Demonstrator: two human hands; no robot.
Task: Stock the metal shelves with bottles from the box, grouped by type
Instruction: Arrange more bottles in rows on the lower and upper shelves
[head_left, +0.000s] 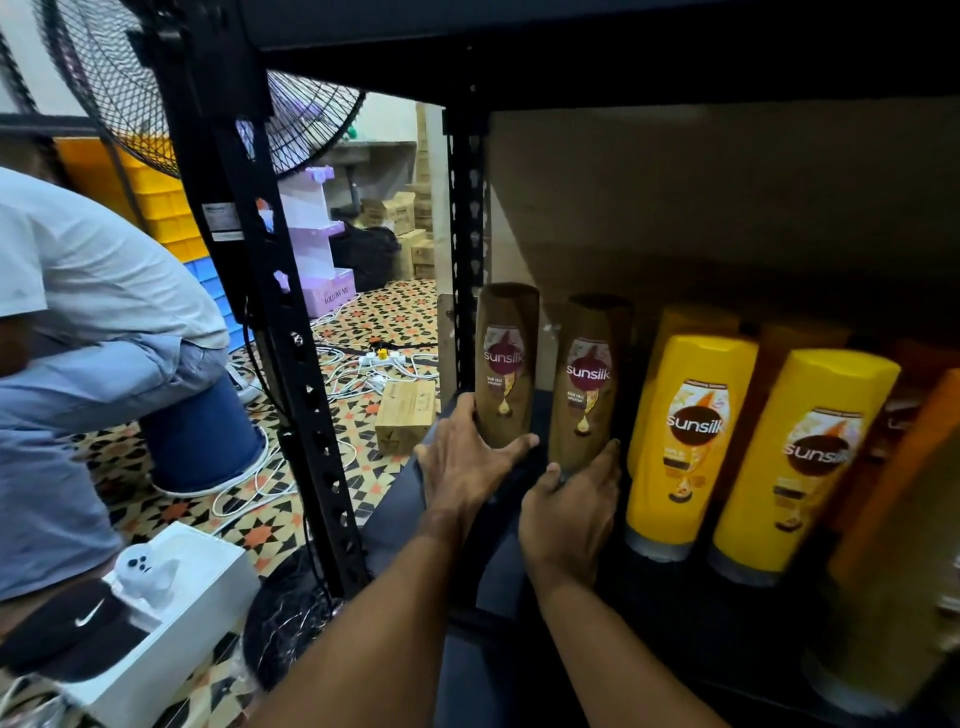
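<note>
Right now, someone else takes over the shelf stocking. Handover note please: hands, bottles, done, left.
Left hand: gripping the base of the left brown bottle, standing on the shelf.
Right hand: at the base of the right brown bottle, beside the first.
Done: two yellow bottles in front, more behind; orange ones at the far right.
Left: release both brown bottles, fetch more. The box is out of view; remaining count unknown.
</note>
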